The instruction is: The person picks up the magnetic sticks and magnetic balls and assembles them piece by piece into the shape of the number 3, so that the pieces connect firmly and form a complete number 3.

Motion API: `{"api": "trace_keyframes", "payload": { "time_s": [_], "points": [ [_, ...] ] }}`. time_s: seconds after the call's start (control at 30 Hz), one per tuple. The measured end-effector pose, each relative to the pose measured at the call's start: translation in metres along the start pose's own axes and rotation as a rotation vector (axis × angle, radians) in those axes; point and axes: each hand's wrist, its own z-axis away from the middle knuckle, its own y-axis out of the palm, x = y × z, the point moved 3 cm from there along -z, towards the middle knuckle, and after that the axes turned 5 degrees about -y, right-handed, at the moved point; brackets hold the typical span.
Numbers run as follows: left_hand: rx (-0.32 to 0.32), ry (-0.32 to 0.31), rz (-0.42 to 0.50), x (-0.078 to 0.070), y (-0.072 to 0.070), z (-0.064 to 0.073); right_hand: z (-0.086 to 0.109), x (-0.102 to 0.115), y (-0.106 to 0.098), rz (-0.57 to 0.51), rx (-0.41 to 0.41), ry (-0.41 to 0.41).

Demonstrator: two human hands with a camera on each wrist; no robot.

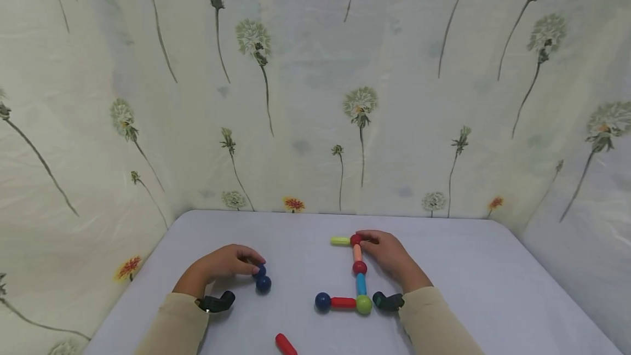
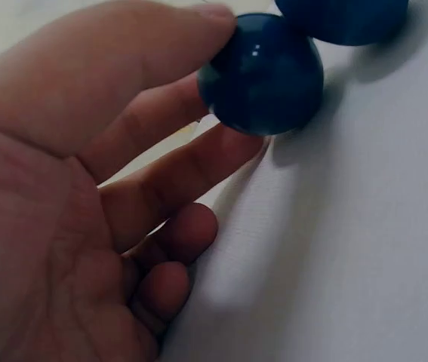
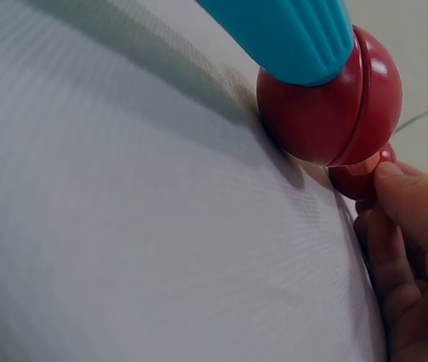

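My left hand (image 1: 229, 263) pinches a blue ball (image 2: 263, 75) between thumb and fingers. A second blue ball (image 1: 263, 284) sits right beside it on the table. At the far end of a chain of balls and rods, my right hand (image 1: 386, 253) grips a red ball (image 1: 355, 240) between thumb and fingers. From that ball a yellow-green rod (image 1: 340, 241) points left, and a peach rod (image 1: 357, 254) leads to another red ball (image 1: 360, 268). A light blue rod (image 1: 361, 285) continues to a green ball (image 1: 363, 304). There a red rod (image 1: 343, 303) joins a third blue ball (image 1: 322, 302).
A loose red rod (image 1: 286, 344) lies at the near edge of the view. All of it is on a white table (image 1: 473, 267), backed by a hanging cloth (image 1: 305, 125) printed with dandelions. Dark wrist cameras (image 1: 219, 302) sit on both wrists.
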Motion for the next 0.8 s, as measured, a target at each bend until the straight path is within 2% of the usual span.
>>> {"api": "trace_keyframes", "payload": {
  "time_s": [0.13, 0.27, 0.5, 0.8],
  "points": [
    [0.001, -0.026, -0.016, 0.001, 0.001, 0.0, 0.001, 0.002, 0.001, -0.019, 0.003, 0.0],
    [0.009, -0.025, -0.017, 0.003, 0.002, 0.001, 0.001, 0.002, 0.003, -0.029, 0.004, 0.012],
    [0.003, -0.015, -0.018, 0.002, 0.003, 0.001, -0.001, -0.001, 0.002, -0.024, -0.003, -0.013],
    [-0.054, -0.001, -0.066, -0.009, 0.004, -0.003, -0.002, -0.003, 0.0, -0.019, -0.005, -0.012]
  ]
}}
